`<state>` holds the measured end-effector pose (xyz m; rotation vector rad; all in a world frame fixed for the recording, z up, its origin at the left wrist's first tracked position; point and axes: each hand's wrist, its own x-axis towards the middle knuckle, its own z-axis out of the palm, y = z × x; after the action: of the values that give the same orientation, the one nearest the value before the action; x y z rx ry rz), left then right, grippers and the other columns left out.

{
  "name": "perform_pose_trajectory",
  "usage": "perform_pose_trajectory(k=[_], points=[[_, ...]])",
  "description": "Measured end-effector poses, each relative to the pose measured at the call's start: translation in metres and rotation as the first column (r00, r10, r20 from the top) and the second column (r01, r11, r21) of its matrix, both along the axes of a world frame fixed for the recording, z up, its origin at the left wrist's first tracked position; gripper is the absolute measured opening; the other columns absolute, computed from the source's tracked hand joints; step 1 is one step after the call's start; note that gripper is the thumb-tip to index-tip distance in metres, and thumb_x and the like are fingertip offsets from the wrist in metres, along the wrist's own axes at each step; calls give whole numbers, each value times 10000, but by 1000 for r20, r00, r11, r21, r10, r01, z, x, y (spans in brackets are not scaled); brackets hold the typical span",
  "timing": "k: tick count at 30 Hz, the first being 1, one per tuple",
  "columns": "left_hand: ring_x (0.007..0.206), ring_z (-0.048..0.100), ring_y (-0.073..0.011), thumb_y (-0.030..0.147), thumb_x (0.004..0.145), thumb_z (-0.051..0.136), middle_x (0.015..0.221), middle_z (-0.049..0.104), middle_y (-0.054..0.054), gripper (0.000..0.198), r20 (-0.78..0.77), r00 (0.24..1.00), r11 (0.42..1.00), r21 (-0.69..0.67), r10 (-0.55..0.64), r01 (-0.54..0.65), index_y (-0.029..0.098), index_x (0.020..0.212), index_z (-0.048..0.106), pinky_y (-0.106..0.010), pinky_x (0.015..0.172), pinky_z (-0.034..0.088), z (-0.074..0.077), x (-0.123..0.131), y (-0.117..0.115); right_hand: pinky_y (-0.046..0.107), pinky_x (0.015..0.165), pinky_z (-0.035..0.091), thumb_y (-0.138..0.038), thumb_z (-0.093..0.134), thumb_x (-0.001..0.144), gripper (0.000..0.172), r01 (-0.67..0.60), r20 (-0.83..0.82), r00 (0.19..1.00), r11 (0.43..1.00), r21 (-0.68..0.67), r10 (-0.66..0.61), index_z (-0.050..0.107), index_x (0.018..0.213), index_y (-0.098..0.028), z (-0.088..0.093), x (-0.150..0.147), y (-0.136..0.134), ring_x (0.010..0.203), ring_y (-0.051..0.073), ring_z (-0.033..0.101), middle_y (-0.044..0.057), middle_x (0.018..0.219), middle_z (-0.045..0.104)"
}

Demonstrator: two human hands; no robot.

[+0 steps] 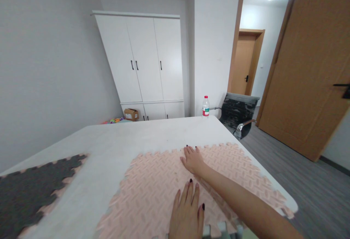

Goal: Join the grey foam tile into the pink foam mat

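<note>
Pink foam mat tiles [147, 188] with a raised pattern and toothed edges lie on the white table. My left hand [187, 211] rests flat on the pink foam near the front, fingers stretched out and pointing away from me. Farther off, my right hand [193, 159] lies palm down by the far edge of the foam, its fingers spread. A seam between two tiles runs beneath my right forearm. Neither hand holds anything.
Dark grey foam tiles [30, 191] with pink undersides lie at the left of the white table [117, 138]. A plastic bottle [205, 107] stands at its far right corner. Beyond are a black chair [237, 111], a cardboard box [131, 114] and a white cabinet [147, 56].
</note>
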<state>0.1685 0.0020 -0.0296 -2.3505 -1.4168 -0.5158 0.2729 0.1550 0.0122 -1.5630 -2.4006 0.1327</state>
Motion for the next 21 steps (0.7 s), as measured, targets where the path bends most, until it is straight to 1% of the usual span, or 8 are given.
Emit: perform_pose_trajectory(k=[3,5,7,9,12,15,18,21], points=[[1266,427,-211,355,878,365,1383,443,-3,452,56,998,993,-116,29,-22,278,1319,426,-439,998,453,7,5,-4,503,1096,93,-459,220,904,628,-22,6,1000,1000,6,22,357,1363,-53,3,-3,-20,1325,279,269,193,1428,336],[1247,450,-221,339,867,364,1340,499,-9,429,91,992,982,-178,84,-66,274,1272,489,-467,1008,444,11,11,-6,496,1095,123,-466,223,902,634,-47,6,999,999,-8,47,346,1373,-59,1,-1,-33,1326,275,271,185,1428,340],[1235,463,-228,290,853,357,1318,523,-14,420,109,985,973,-204,131,-107,261,1233,533,-483,1010,441,13,17,-7,473,1097,152,-484,205,905,656,-64,6,998,997,-35,64,307,1394,-58,-4,4,-41,1344,264,241,173,1447,310],[1231,467,-231,226,830,349,1317,523,-14,441,107,985,975,-189,136,-115,244,1226,543,-484,1000,452,10,21,-9,444,1105,159,-504,186,907,674,-77,6,997,995,-63,78,264,1414,-67,-9,8,-44,1366,247,193,153,1473,258],[1239,456,-229,168,788,357,1325,516,-18,494,94,989,986,-135,116,-103,220,1253,518,-476,997,454,0,22,-11,426,1118,131,-534,166,906,688,-94,5,996,992,-90,94,219,1433,-95,-13,14,-43,1381,229,147,125,1496,200],[1255,436,-232,144,760,365,1341,502,-23,535,105,984,986,-99,146,-136,219,1273,496,-496,1009,433,-7,22,-13,429,1123,108,-582,139,896,720,-115,-25,993,988,-107,112,196,1441,-115,-14,17,-42,1387,228,122,117,1504,173],[1253,438,-239,151,766,368,1342,504,-48,529,127,981,985,-104,148,-135,224,1275,490,-513,1005,425,-3,24,-17,423,1122,103,-619,126,883,749,-127,-38,992,987,-96,124,207,1440,-124,-14,18,-43,1387,228,119,118,1503,181],[1255,436,-242,163,791,364,1330,516,-66,484,189,967,978,-149,173,-145,232,1247,514,-531,1035,383,9,29,-26,425,1120,103,-627,139,880,754,-124,-27,992,988,-88,122,221,1436,-125,-13,18,-46,1387,228,121,126,1502,183]])
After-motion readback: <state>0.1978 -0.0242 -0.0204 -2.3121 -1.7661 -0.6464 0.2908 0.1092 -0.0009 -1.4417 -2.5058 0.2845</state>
